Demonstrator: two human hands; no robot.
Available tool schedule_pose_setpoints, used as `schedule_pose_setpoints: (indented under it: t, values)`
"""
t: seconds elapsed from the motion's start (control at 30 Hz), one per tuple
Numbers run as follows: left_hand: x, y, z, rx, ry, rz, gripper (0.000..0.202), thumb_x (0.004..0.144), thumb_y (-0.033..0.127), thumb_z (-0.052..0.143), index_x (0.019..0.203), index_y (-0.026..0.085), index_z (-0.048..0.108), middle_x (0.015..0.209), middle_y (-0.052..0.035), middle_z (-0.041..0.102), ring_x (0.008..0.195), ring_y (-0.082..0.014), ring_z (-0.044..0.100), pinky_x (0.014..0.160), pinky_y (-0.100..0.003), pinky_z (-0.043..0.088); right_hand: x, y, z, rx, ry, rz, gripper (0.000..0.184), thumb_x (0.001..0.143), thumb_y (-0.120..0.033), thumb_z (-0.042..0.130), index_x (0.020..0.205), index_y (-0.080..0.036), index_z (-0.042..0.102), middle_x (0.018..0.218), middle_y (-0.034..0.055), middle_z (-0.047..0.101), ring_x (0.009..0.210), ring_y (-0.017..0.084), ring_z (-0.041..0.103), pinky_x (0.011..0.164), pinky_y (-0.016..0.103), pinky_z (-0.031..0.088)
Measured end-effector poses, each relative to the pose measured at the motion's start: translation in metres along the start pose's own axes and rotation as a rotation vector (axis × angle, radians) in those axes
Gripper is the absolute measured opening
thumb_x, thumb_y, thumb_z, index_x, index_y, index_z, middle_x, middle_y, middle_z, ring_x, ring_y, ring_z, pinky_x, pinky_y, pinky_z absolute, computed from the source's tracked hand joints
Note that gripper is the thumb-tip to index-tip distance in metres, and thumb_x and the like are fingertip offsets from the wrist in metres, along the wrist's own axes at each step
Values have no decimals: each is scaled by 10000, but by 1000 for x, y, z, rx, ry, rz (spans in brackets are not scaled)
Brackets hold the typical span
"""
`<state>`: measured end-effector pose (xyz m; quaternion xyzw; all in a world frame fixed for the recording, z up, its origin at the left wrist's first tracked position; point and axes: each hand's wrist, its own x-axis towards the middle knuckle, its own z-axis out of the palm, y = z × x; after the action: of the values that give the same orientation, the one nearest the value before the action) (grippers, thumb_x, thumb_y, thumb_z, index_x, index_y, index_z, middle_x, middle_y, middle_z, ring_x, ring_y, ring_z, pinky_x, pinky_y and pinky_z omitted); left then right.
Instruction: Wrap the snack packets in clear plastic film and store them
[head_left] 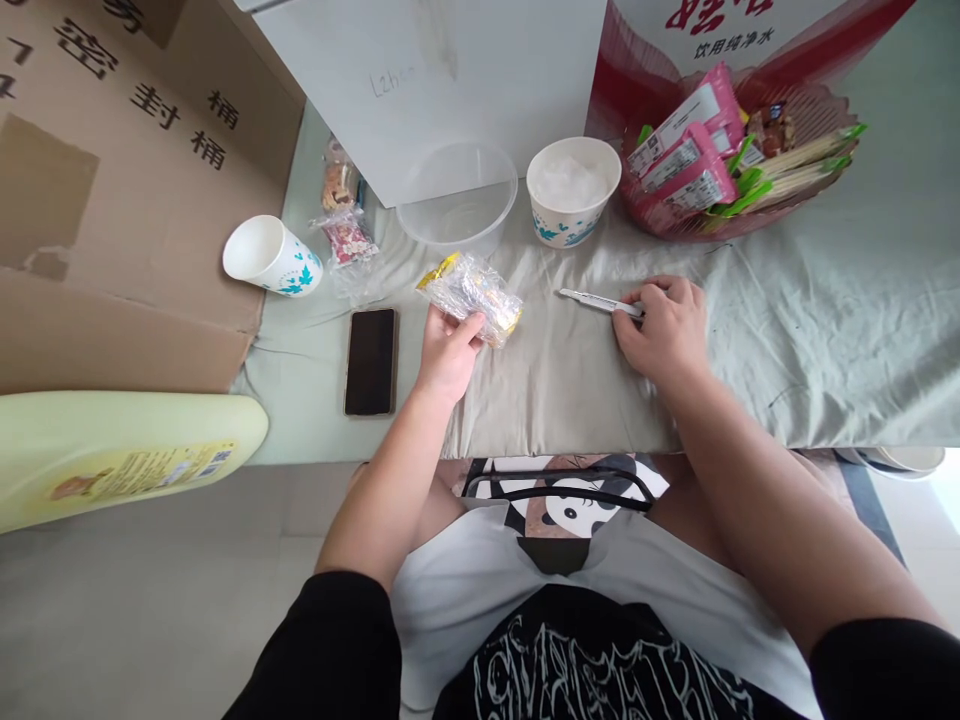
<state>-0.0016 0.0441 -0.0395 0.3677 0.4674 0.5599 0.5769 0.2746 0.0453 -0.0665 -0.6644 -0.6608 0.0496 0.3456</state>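
Packet (pixel 474 293) grasped by left grip (pixel 448 355); cutter (pixel 592 299) clenched in right grip (pixel 664 325). "密封桶" printed on carton (pixel 135 230). Bowl (pixel 571 226) at table's (pixel 570 390) far edge, filled white.

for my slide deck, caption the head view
Left hand holds a clear snack packet; right hand holds a utility knife.

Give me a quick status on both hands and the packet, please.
Left hand gripping the packet. Right hand pinching the cutter, lying on the cloth. Phone beside left hand, not in the way.
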Motion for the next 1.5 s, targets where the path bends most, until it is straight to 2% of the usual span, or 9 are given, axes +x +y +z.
schedule_pose_setpoints:
  t: [0.07, 0.17, 0.3, 0.4, 0.5, 0.73, 1.07, 1.33, 1.5]
  values:
    - [1, -3, 0, 1, 15, 14, 639, 625, 437, 938, 1156, 316, 604, 1186, -43, 709, 1190, -259, 673, 943, -399, 579, 2, -8, -4, 56, -15, -1, 80, 862, -319, 629, 890, -245, 645, 1016, 126, 685, 1044, 340, 605, 914, 543, 494]
    - [1, -6, 1, 12, 30, 57, 635, 614, 442, 956, 1120, 292, 604, 1185, -44, 706, 1209, -252, 670, 1018, -409, 551, 4, -23, -9, 208, -83, 20, 107, 898, -340, 609, 970, -262, 623, 872, 56, 687, 808, 239, 616, 763, 406, 518]
    - [-2, -10, 1, 64, 39, 89, 644, 614, 479, 965, 1111, 282, 607, 1179, -42, 712, 1178, -235, 684, 1043, -387, 531, 1, -41, -15, 361, -136, 18, 140, 921, -380, 596, 1011, -273, 588, 832, 4, 673, 644, 158, 567, 641, 318, 489]
    - [-4, -12, 4, 120, 55, 100, 659, 603, 524, 964, 1106, 274, 617, 1157, -47, 722, 1114, -235, 707, 994, -369, 548, -2, -51, -20, 427, -150, -19, 128, 943, -340, 527, 1016, -261, 598, 798, 2, 661, 628, 152, 582, 631, 316, 490]
    - [-5, -13, 8, 178, 52, 139, 645, 607, 548, 956, 1086, 264, 632, 1137, -53, 729, 1071, -236, 718, 973, -363, 554, -5, -56, -22, 457, -155, -50, 176, 899, -265, 514, 1034, -248, 626, 797, 9, 674, 601, 150, 572, 612, 317, 484]
    - [-9, -13, 14, 247, 4, 167, 566, 656, 533, 934, 1049, 256, 636, 1048, -53, 726, 1100, -267, 711, 1016, -400, 536, -10, -56, -16, 395, -153, -171, 257, 892, -299, 545, 1105, -252, 680, 939, 64, 728, 810, 217, 656, 739, 367, 531]
    - [-10, -11, 17, 238, -3, 160, 592, 666, 551, 927, 1089, 259, 634, 1079, -62, 744, 1121, -274, 723, 1027, -404, 547, -19, -61, -8, 428, -162, -180, 323, 960, -300, 544, 1174, -247, 780, 1001, 75, 743, 675, 154, 621, 641, 305, 519]
    - [-6, -13, 12, 146, 142, 151, 670, 614, 556, 954, 1124, 263, 632, 1199, -69, 739, 1128, -246, 725, 979, -360, 579, -25, -58, -7, 289, -164, -204, 312, 977, -314, 561, 1160, -313, 814, 1015, 44, 766, 665, 135, 635, 621, 290, 478]
    - [1, -1, -2, 62, 242, 177, 614, 651, 539, 931, 1129, 314, 617, 1241, -40, 726, 1167, -233, 705, 847, -304, 601, -27, -57, -6, 222, -195, -249, 314, 983, -296, 567, 1186, -323, 805, 1034, 32, 768, 669, 127, 633, 583, 276, 444]
